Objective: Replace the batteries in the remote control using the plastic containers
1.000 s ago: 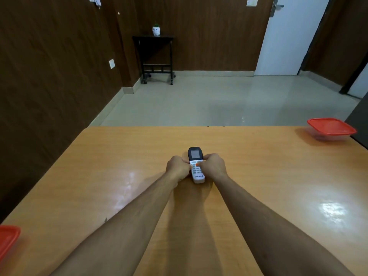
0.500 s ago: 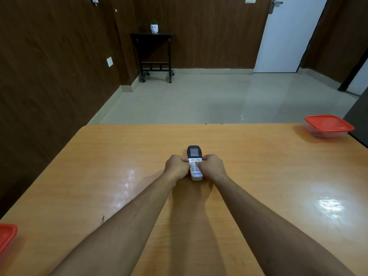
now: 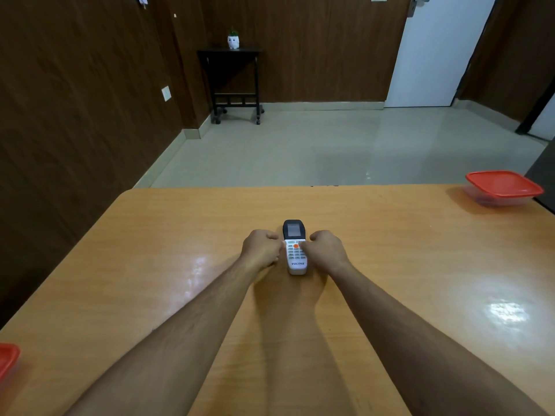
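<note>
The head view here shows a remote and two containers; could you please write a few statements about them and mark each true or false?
1. The remote control lies buttons up on the table. True.
2. The left hand is reaching for a container. False: it grips the remote's left side.
3. The right hand holds the remote's right side, with the thumb on the keypad. True.
4. The far right container has its red lid off. False: the lid sits on it.
5. Both containers stand beside the remote. False: one is at the far right corner, the other at the near left edge.
</note>
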